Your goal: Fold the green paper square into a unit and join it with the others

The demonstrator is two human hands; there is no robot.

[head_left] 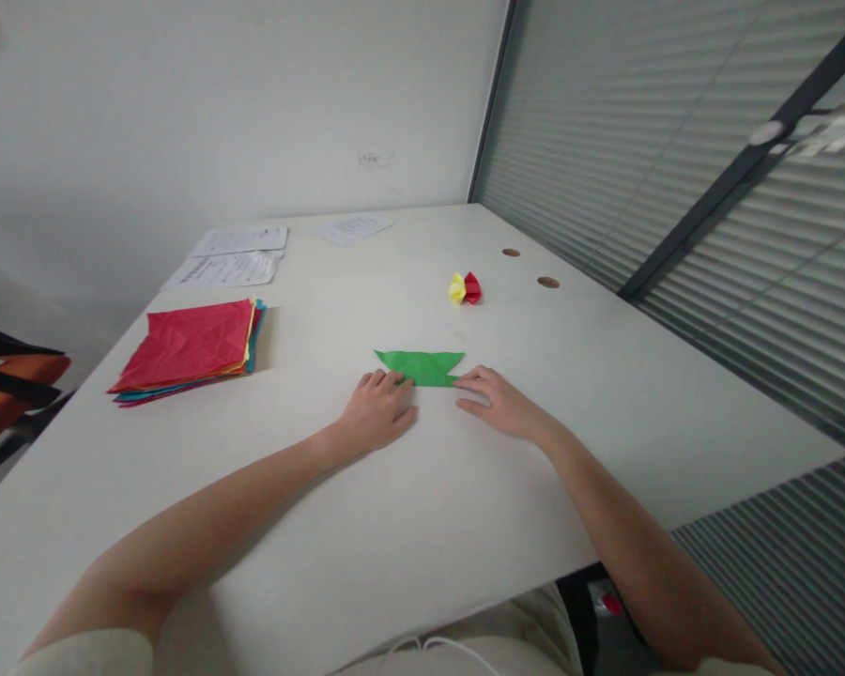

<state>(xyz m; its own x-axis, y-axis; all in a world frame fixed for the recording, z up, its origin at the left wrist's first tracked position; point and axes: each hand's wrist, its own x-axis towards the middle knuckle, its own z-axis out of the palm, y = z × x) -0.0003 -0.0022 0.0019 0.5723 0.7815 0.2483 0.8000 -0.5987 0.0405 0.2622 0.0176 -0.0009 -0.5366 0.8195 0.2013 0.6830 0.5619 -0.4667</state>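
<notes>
A folded green paper (422,367) lies flat on the white table, long side across, with pointed corners at its left and right ends. My left hand (378,410) rests palm down, its fingertips on the paper's lower left corner, which they partly cover. At the lower right corner, the fingertips of my right hand (497,399) touch the paper's edge, with the thumb apart below. Beyond the green paper stands a small folded paper piece, half yellow and half red (466,288).
A stack of coloured paper sheets (197,343), red on top, lies on the left of the white table (366,545). Printed sheets (229,268) lie behind it, another printed sheet (354,228) by the wall. Two round holes (547,282) pierce the tabletop near the blinds (606,141).
</notes>
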